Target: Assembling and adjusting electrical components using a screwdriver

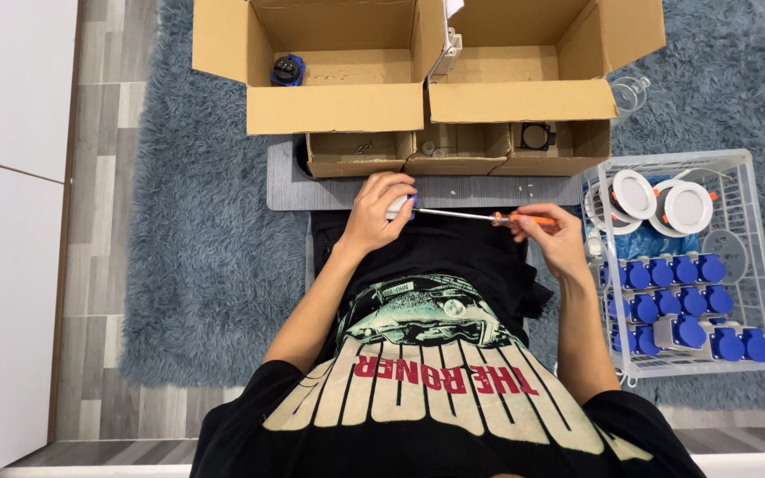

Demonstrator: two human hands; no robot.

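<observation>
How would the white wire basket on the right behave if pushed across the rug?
The wire basket looks stiff, so it should move as one piece. Loaded with blue-capped plugs and white round lamps, probably heavy for its size. The shaggy rug would likely drag, so it may tip rather than slide.

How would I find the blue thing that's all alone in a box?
Start at the two big cardboard boxes at the top, above the hands. Look inside the left box, in its back left corner. There sits one blue and black socket part, alone, unlike the many blue ones crowded in the white wire basket.
</observation>
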